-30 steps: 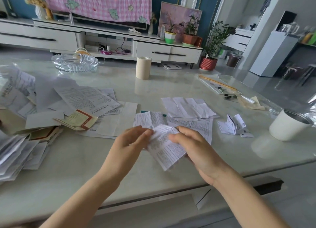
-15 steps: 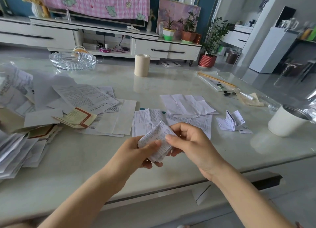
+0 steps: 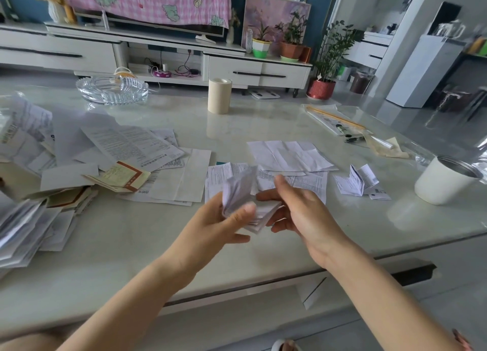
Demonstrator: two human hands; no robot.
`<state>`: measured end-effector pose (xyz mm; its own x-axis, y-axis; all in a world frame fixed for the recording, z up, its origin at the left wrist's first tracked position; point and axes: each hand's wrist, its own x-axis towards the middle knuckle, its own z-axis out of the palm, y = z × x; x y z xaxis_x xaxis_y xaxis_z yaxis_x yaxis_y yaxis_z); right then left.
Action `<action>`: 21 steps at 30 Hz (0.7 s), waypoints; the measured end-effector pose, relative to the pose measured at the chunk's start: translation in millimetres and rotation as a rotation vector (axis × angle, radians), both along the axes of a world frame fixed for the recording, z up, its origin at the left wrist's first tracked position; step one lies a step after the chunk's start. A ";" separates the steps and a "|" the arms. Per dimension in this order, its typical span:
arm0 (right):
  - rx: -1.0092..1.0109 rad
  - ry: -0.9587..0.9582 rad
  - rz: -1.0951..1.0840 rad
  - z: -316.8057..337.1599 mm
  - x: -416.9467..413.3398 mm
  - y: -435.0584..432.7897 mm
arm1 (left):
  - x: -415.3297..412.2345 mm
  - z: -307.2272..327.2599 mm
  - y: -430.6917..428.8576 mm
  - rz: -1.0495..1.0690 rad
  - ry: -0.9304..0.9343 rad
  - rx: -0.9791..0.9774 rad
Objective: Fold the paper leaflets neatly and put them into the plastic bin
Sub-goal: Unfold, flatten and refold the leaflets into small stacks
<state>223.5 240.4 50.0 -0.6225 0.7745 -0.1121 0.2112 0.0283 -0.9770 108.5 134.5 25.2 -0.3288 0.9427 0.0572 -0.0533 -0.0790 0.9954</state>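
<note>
A small white printed leaflet (image 3: 238,192), folded and blurred, is held just above the table's front edge between my left hand (image 3: 216,224) and my right hand (image 3: 303,213). My left thumb presses its lower part; my right fingers support it from below and the right. Flat unfolded leaflets (image 3: 287,155) lie right behind the hands. A loose heap of leaflets (image 3: 126,150) covers the left of the table, and a stack of folded ones (image 3: 23,229) sits at the far left. A clear plastic bin (image 3: 18,129) stands at the left edge, only partly in view.
A small folded leaflet (image 3: 359,182) stands right of the hands. A white cup (image 3: 445,179) is near the right edge. At the back are a glass ashtray (image 3: 113,90), a beige roll (image 3: 219,95) and pens with a ruler (image 3: 340,124).
The leaflet went from spread open between both hands to folded small. My hands have drawn together and turned it, and its top edge now points up.
</note>
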 end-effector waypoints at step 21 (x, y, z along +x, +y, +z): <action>0.148 0.167 0.040 -10.7 -12.5 -4.8 | -2.2 -3.1 -0.2 0.251 -0.118 -0.055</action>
